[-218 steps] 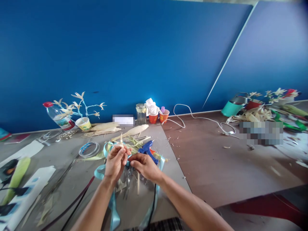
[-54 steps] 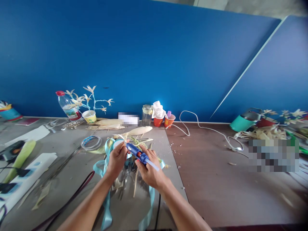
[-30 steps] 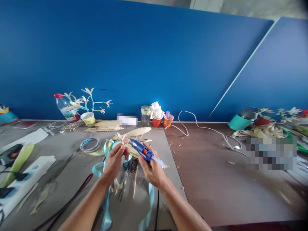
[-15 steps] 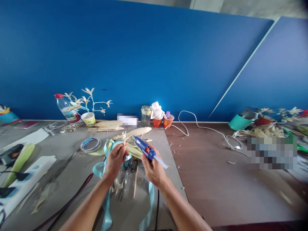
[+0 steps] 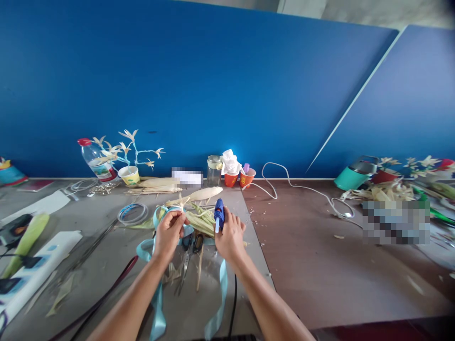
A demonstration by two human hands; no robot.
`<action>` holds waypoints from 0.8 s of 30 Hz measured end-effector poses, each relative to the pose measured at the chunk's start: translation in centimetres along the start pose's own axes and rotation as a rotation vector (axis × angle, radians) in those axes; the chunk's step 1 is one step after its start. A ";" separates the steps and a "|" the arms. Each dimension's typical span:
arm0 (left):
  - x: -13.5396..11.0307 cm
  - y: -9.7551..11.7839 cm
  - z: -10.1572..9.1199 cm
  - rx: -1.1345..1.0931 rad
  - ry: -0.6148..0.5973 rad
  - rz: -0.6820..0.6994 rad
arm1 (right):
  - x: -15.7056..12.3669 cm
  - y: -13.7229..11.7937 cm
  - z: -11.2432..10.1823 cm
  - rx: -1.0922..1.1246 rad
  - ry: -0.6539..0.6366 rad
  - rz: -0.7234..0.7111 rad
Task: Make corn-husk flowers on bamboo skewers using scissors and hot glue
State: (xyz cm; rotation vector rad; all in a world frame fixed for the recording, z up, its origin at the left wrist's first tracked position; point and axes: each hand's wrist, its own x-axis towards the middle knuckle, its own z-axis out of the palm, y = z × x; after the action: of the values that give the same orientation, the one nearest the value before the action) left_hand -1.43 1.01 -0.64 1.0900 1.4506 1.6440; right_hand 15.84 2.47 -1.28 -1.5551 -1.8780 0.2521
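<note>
My left hand (image 5: 169,235) is closed in a pinch on a small pale corn-husk flower (image 5: 181,204), held just above the grey table (image 5: 106,251). To its right, my right hand (image 5: 229,237) grips a blue hot glue gun (image 5: 219,214), turned away from the flower with its white glue stick toward me. The gun's black cord (image 5: 232,303) runs down toward me. Below my hands lie a light blue ribbon (image 5: 216,308), scissors (image 5: 188,255) and a thin wooden stick (image 5: 200,267). Pale corn husks (image 5: 201,220) are piled just behind my hands.
Along the blue wall stand a plastic bottle (image 5: 93,158), a yellow cup with a husk-flower branch (image 5: 130,174), a glass jar (image 5: 213,169) and two orange cups (image 5: 236,177). A white cable (image 5: 298,187) crosses the brown table. Wire rings (image 5: 132,214) and a power strip (image 5: 35,265) lie left.
My right hand has swung the glue gun away from the flower to the right, and it now points away from me. My left hand has kept its pinch on the flower.
</note>
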 end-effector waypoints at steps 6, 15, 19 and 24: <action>-0.1 0.2 0.1 -0.038 -0.017 0.006 | 0.3 0.9 0.3 -0.101 -0.019 0.012; -0.1 -0.1 -0.1 -0.010 -0.040 0.007 | 0.9 1.8 0.0 -0.167 -0.012 0.050; 0.1 -0.4 -0.2 -0.002 -0.052 0.019 | 1.0 1.9 -0.1 -0.166 -0.022 0.066; 0.0 -0.2 -0.1 0.005 -0.079 0.023 | 1.1 1.9 -0.1 -0.169 -0.022 0.079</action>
State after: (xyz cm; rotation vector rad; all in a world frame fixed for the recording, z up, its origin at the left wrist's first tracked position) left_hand -1.53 0.95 -0.84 1.1651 1.3972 1.5960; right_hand 17.36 3.97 -1.86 -1.7479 -1.8989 0.1487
